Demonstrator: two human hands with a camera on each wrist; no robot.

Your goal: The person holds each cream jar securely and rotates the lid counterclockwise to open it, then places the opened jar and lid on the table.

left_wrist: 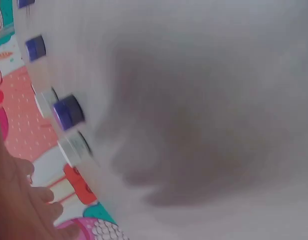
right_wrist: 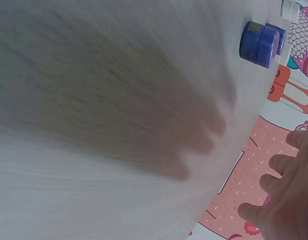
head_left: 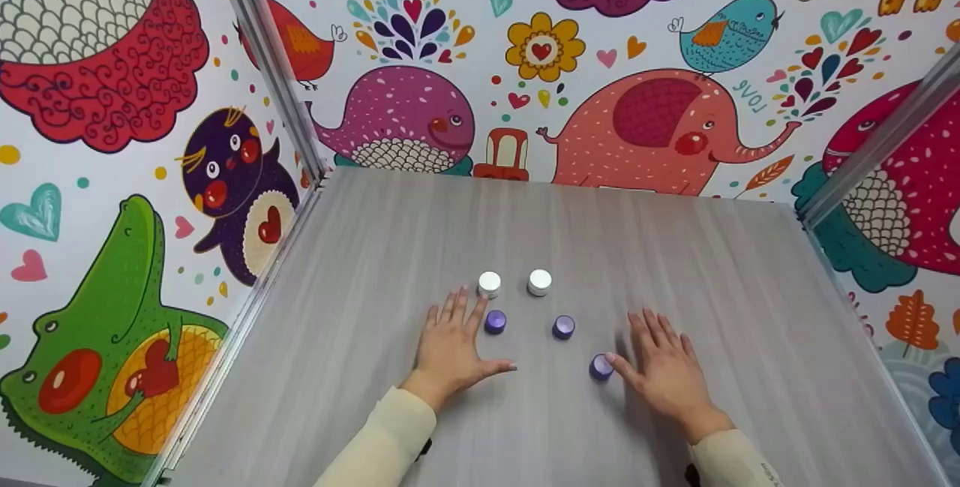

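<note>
Fingers spread, my left hand (head_left: 448, 348) hovers over the table (head_left: 390, 239), holding nothing. Its fingertips come close to a white-lidded jar (head_left: 489, 284) and a small purple jar (head_left: 495, 322). My right hand (head_left: 669, 374) is also spread with nothing in it. Its thumb tip overlaps the edge of the nearest purple jar (head_left: 601, 367) in the head view. Between the hands stand another purple jar (head_left: 564, 327) and, farther back, a second white-lidded jar (head_left: 539, 283). The right wrist view shows a purple jar (right_wrist: 258, 45) with small print on its side, away from the fingertips.
Behind the table rises a back panel (head_left: 637, 37) printed with cartoon animals. Similar panels stand at the left (head_left: 150, 172) and right (head_left: 911, 247), with metal rails (head_left: 270, 59) at the corners. Both hands cast shadows on the tabletop.
</note>
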